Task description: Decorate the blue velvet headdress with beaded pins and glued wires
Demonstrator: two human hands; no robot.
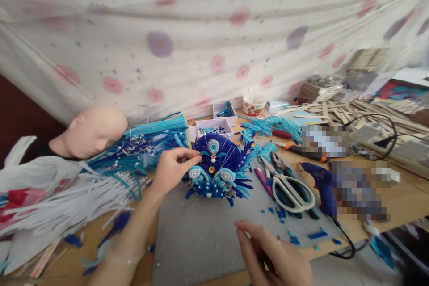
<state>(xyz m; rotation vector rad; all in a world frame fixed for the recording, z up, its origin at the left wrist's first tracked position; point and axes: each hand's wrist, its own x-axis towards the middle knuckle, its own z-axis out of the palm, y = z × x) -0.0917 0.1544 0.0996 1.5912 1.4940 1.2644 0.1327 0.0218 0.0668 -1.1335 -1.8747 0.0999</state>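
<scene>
You are pinching the headdress (217,167).
Your left hand (170,170) is gripping its left edge; your right hand (271,254) is hovering nearby, half-open, empty.

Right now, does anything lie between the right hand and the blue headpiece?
Nothing visible: only bare grey mat separates the right hand from the blue headpiece. The scissors lie off to the right.

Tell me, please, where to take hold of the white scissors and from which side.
I would grip the scissors by the two white loops, coming from above on the near side, by the right hand. They lie flat on the mat; the loops face the person and are uncovered, while the blades point away among pliers.
</scene>
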